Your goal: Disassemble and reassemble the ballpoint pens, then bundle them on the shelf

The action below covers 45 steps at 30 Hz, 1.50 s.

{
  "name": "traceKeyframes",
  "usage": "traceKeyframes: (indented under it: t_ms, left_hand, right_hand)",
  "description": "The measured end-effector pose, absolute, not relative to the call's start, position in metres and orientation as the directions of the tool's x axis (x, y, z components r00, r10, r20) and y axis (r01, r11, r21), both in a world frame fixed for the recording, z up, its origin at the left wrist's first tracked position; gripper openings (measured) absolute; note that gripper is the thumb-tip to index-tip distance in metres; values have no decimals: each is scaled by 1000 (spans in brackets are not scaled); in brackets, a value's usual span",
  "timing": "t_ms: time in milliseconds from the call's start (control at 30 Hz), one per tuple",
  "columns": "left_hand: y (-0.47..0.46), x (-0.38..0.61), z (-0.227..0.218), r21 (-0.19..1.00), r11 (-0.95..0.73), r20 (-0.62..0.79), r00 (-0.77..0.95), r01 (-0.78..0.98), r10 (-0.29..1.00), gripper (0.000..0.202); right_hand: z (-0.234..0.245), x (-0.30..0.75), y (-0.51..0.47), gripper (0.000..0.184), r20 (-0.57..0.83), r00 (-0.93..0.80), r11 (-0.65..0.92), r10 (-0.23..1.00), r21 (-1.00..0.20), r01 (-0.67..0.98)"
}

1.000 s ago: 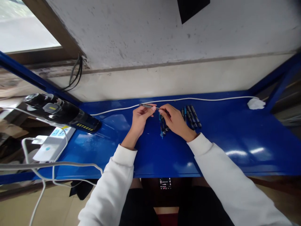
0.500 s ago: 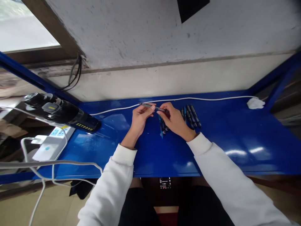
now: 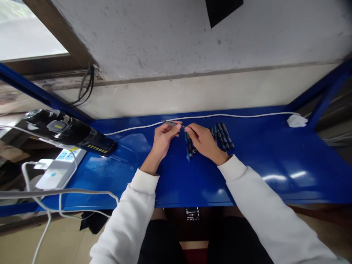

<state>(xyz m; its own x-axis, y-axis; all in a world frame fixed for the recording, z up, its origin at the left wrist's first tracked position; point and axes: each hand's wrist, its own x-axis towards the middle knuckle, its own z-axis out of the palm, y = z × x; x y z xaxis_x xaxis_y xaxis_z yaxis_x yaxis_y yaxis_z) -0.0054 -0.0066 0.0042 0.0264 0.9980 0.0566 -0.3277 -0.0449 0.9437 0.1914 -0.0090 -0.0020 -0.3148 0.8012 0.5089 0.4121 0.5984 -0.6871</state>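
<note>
Blue shelf (image 3: pixel 261 154) below both hands. A white cord (image 3: pixel 233 116) ran along its back edge, beyond the hands, to a crumpled tissue (image 3: pixel 297 120) far to the right of them. Well left of the hands: a black bottle (image 3: pixel 96 141) and, nearer the body, a white power strip (image 3: pixel 51 178). One group of dark and blue pens (image 3: pixel 224 136) lay just right of the right hand (image 3: pixel 203 141); a second group (image 3: pixel 188 148) lay between the hands, partly covered by the right one, count unclear. The grey pen (image 3: pixel 172 124) was held above the shelf, between the hands, slim, dark-tipped at its left end, thin toward the right. Left hand (image 3: pixel 162 141) pinched its barrel; right fingertips gripped the thin end, hands slightly apart.
</note>
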Motion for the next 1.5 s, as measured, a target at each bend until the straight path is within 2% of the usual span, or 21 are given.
traceKeyframes:
  t_ms: [233,367,533,700,833,1100,1233,1367,1500]
  left_hand:
    - [-7,-5,6,944,-15,39,66,-331,997,34]
    - [-9,-5,7,944,7,24,90,-330,996,34]
    - [-10,-6,9,947,7,31,115,-321,993,33]
    - [-9,-5,7,947,9,33,126,-320,991,34]
    - [-9,-4,7,943,12,30,121,-331,992,33]
    - [-10,-8,8,944,15,36,148,-329,988,32]
    - [-9,-7,7,936,37,21,160,-351,987,33]
    - [-10,-9,7,930,49,12,163,-363,986,34]
    - [-10,-11,9,928,51,20,187,-369,982,33]
  right_hand:
    - [-2,192,-10,27,517,-293,594,804,-700,396]
    - [-1,193,-9,35,524,-313,611,792,-681,404]
    - [-1,191,-12,27,510,-289,586,810,-716,380]
    - [1,191,-12,36,508,-315,598,801,-694,401]
    - [0,192,-12,27,515,-287,590,808,-715,376]
    - [1,191,-13,36,477,-330,578,815,-714,395]
    - [2,191,-15,21,494,-342,592,799,-744,309]
    - [0,189,-15,18,507,-358,606,784,-749,267]
    - [0,190,-13,30,501,-367,613,783,-719,326]
